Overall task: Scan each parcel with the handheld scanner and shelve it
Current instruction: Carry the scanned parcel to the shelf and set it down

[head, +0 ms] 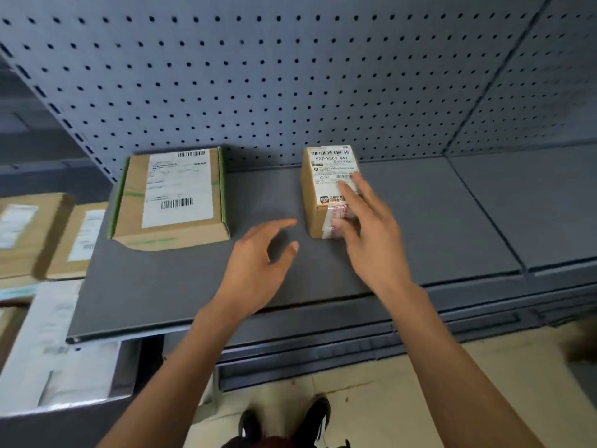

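Observation:
A small brown parcel (324, 189) with a white label stands on the grey shelf (193, 286), near its back. My right hand (371, 227) lies against the parcel's right side and top, fingers straight and touching it. My left hand (261, 257) hovers over the shelf just left of the parcel, fingers relaxed, holding nothing. A larger flat cardboard parcel (174, 197) with green tape lies on the shelf at the left. No scanner is in view.
A perforated grey back panel (290, 76) rises behind the shelf. More cardboard parcels (42, 234) and a white bag (55, 344) sit at the far left. A second shelf section (533, 205) lies to the right. Tiled floor and my shoes (284, 421) show below.

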A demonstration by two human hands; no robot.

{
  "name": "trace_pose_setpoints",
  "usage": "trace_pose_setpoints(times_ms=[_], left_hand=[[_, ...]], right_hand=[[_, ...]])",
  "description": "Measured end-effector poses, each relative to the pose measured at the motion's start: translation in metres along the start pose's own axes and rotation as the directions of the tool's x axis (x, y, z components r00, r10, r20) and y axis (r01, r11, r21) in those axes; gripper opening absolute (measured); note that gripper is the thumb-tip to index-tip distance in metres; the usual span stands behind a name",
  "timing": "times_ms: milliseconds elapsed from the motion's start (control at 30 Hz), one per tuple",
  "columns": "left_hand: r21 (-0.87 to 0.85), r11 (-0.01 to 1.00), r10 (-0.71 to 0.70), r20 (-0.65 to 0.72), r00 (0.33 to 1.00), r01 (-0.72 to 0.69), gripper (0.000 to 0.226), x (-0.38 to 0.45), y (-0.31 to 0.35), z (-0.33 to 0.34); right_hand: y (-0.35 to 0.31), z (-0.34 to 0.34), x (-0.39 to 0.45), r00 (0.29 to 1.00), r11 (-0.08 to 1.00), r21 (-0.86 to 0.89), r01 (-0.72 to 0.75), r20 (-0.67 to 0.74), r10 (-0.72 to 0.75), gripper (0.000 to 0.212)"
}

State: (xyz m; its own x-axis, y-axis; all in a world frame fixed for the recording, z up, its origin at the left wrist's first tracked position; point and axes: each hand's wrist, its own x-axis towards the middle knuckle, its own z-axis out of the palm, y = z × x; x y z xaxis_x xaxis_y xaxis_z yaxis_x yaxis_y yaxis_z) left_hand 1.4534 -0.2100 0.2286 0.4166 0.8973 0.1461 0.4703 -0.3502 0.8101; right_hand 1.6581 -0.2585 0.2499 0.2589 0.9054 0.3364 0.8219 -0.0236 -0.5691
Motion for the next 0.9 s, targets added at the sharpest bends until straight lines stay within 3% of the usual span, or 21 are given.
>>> trace_pose_setpoints(times_ms=[300, 600, 800, 900], left_hand=[[0.034, 0.998, -0.042, -0.111, 0.993, 0.046, 0.035, 0.009, 0.013, -0.02], [0.06, 0.997, -0.044, -0.083, 0.996, 0.049, 0.037, 0.015, 0.027, -0.013], [0.046, 0.996, -0.073, -0.123, 0.99, 0.079, 0.036, 0.003, 0.035, -0.01], [0.038, 0.996, -0.077, -0.138, 0.987, 0.083, 0.036, -0.007, 0.039, -0.012]], right_hand=[[-0.007, 0.015, 0.043, 0.997, 1.0, -0.017, 0.021, 0.068, -0.02, 0.059], [-0.003, 0.017, 0.049, 0.997, 0.999, -0.031, 0.045, 0.07, -0.042, 0.057], [0.006, 0.004, 0.04, 0.991, 0.996, -0.05, 0.068, 0.122, -0.062, 0.074], [0.009, -0.006, 0.028, 0.994, 0.996, -0.063, 0.065, 0.089, -0.059, 0.066]])
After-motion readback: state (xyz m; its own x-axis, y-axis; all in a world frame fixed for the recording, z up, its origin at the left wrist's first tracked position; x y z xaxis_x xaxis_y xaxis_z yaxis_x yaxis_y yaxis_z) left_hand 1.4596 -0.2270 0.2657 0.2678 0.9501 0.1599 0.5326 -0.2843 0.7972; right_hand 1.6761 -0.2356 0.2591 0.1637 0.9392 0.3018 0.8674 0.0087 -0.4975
